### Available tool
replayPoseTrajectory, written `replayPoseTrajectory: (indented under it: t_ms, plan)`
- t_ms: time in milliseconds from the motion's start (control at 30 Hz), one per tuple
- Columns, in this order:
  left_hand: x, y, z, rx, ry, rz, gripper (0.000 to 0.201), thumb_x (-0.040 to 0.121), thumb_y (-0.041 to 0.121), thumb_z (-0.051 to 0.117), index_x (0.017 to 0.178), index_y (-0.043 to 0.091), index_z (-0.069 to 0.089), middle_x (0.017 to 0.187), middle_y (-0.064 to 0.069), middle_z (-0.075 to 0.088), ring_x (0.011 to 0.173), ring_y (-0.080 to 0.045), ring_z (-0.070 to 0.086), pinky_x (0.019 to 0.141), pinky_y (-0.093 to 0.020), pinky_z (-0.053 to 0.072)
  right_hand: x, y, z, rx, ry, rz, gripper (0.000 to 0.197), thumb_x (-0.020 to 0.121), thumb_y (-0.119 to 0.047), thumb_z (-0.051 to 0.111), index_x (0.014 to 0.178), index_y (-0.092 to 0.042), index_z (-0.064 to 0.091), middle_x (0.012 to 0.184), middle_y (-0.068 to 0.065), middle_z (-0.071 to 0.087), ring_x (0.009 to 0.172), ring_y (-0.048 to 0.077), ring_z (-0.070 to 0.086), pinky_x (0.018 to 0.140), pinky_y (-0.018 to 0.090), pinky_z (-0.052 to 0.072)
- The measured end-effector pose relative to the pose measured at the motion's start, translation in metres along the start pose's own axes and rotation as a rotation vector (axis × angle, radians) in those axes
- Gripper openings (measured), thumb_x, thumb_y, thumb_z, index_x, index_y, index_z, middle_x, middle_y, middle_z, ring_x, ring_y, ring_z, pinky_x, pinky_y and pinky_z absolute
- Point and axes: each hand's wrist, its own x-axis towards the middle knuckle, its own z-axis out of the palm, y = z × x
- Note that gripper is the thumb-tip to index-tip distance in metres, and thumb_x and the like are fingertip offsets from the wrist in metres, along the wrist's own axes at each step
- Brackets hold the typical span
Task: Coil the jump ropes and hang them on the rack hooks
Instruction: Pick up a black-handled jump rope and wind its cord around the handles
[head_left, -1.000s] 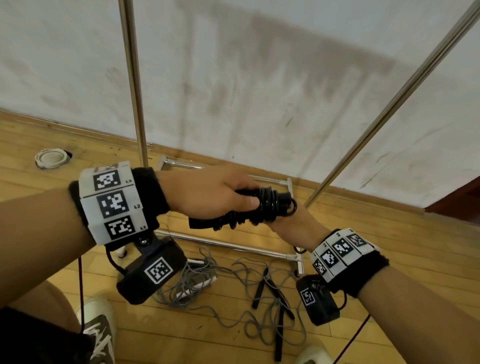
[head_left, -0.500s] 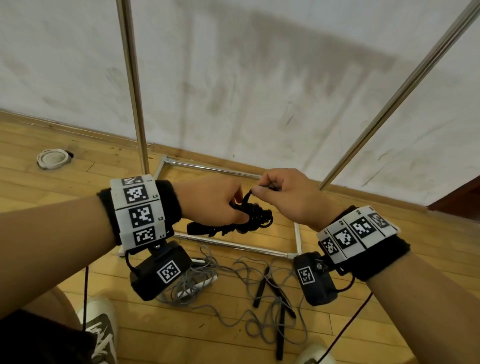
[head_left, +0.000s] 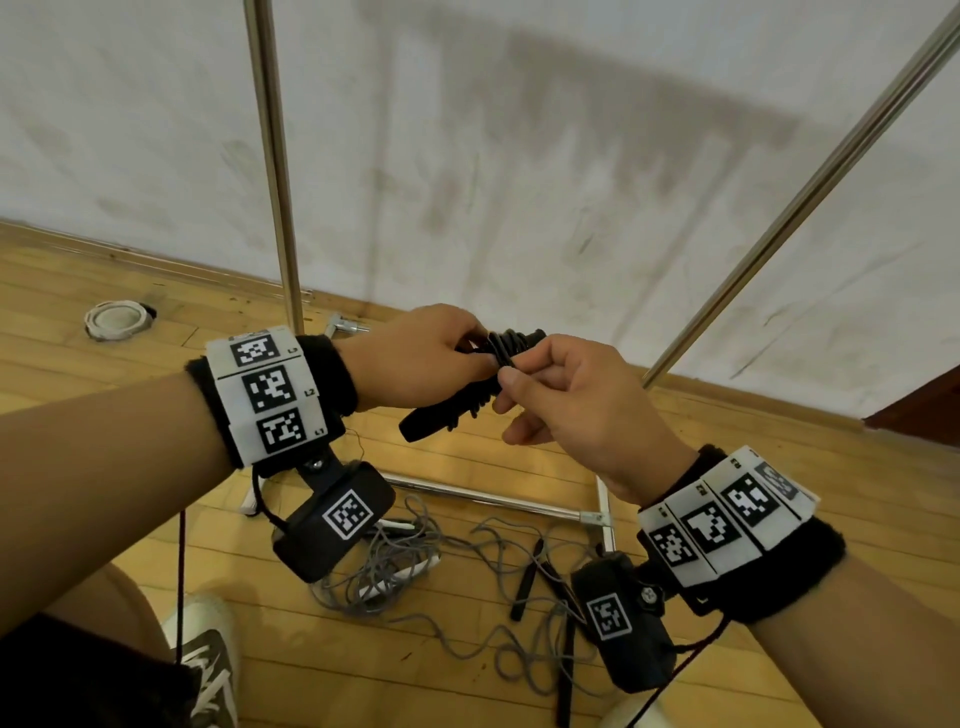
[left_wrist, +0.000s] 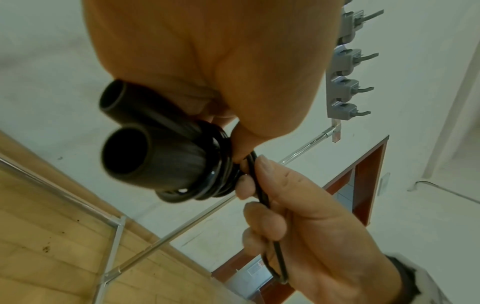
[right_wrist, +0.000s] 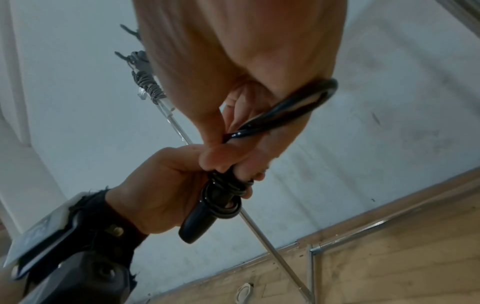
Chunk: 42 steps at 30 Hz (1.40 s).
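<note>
A black jump rope, its two handles side by side with the cord wound round them, is gripped in my left hand at chest height. My right hand pinches the free loop of the cord beside the wound end. In the left wrist view the hollow handle ends point at the camera and the cord loop runs through the right hand's curled fingers. In the right wrist view the loop arches past the palm. Grey rack hooks show high up.
A tangled grey jump rope and loose black handles lie on the wooden floor by the rack's base frame. Two metal rack poles rise ahead. A grey coiled rope hangs on one hook. A white ring lies far left.
The right hand came up from under the bundle to pinch the cord's end loop. The left hand rose slightly and tilted the bundle's wound end upward.
</note>
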Motion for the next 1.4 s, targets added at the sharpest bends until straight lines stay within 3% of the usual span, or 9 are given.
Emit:
replayPoseTrajectory:
  t_ms: [133,233,433,533,800,900,1033,1267,1400]
  plan:
    - [-0.007,0.005,0.003,-0.116,-0.077,0.024,0.03,0.089,0.029,0.049,0.105,0.009,0.065,0.089,-0.012,0.072,0.079,-0.034,0.071,0.075,-0.055,0.06,-0.006,0.003,-0.001,-0.004,0.019,-0.037,0.01,0.091,-0.013,0.067,0.088,-0.005,0.063,0.074,0.008,0.074,0.048,0.012,0.059,0.043,0.024,0.046]
    - [-0.011,0.009,0.008,-0.178,-0.064,0.023,0.045,0.093,0.05,0.046,0.102,0.009,0.065,0.088,-0.011,0.071,0.083,-0.037,0.069,0.077,-0.054,0.059,-0.008,0.004,-0.002,-0.01,0.055,-0.067,0.011,0.086,-0.011,0.073,0.084,-0.003,0.066,0.074,0.015,0.073,0.05,0.012,0.059,0.045,0.021,0.041]
    - [-0.007,0.01,0.011,-0.066,0.113,-0.016,0.031,0.1,0.044,0.051,0.115,0.018,0.058,0.083,-0.006,0.071,0.058,-0.013,0.068,0.058,-0.034,0.06,-0.014,0.004,-0.001,-0.03,-0.024,-0.093,0.019,0.089,0.004,0.064,0.101,-0.01,0.067,0.09,0.014,0.072,0.07,0.012,0.07,0.064,0.023,0.056]
    - [-0.007,0.011,0.008,-0.077,0.148,0.006,0.031,0.101,0.043,0.048,0.115,0.017,0.057,0.081,-0.004,0.07,0.052,-0.006,0.065,0.053,-0.027,0.056,-0.015,0.004,-0.007,-0.012,0.02,-0.026,0.007,0.089,-0.005,0.068,0.096,-0.005,0.068,0.08,0.012,0.073,0.063,0.015,0.069,0.06,0.031,0.059]
    - [-0.014,0.013,0.002,-0.388,-0.024,0.031,0.035,0.102,0.037,0.046,0.117,0.006,0.056,0.097,-0.018,0.065,0.074,-0.027,0.063,0.06,-0.039,0.055,-0.012,0.009,-0.024,-0.025,0.058,-0.013,0.038,0.065,-0.036,0.083,0.077,-0.003,0.07,0.059,0.001,0.064,0.05,0.01,0.053,0.046,0.02,0.041]
    - [-0.016,0.016,0.004,-0.399,-0.07,0.036,0.049,0.095,0.048,0.052,0.113,0.004,0.055,0.092,-0.015,0.064,0.071,-0.026,0.063,0.058,-0.038,0.054,-0.012,0.011,-0.026,-0.042,0.023,-0.061,0.022,0.073,-0.022,0.082,0.084,-0.004,0.074,0.057,-0.014,0.058,0.054,0.002,0.049,0.054,0.014,0.04]
    - [-0.017,0.017,0.005,-0.243,-0.045,0.079,0.063,0.079,0.066,0.058,0.107,0.01,0.059,0.079,-0.005,0.064,0.065,-0.02,0.064,0.059,-0.035,0.057,-0.014,0.012,-0.03,-0.034,-0.06,-0.052,0.011,0.089,-0.008,0.068,0.099,-0.005,0.071,0.073,0.003,0.059,0.066,0.012,0.05,0.066,0.027,0.045]
    - [-0.014,0.011,0.004,-0.222,-0.076,0.053,0.045,0.078,0.053,0.066,0.106,0.018,0.062,0.086,-0.01,0.07,0.066,-0.021,0.066,0.06,-0.037,0.056,-0.009,0.011,-0.042,0.026,0.077,-0.037,0.034,0.071,-0.013,0.085,0.095,-0.003,0.063,0.07,0.009,0.072,0.064,0.017,0.068,0.057,0.022,0.053]
    - [-0.015,0.01,0.004,-0.196,-0.084,0.049,0.046,0.078,0.053,0.066,0.108,0.018,0.062,0.083,-0.007,0.069,0.067,-0.022,0.066,0.063,-0.04,0.058,-0.008,0.013,-0.041,0.093,0.085,-0.09,0.011,0.08,-0.006,0.076,0.089,-0.01,0.072,0.074,0.01,0.073,0.067,0.017,0.069,0.063,0.022,0.055]
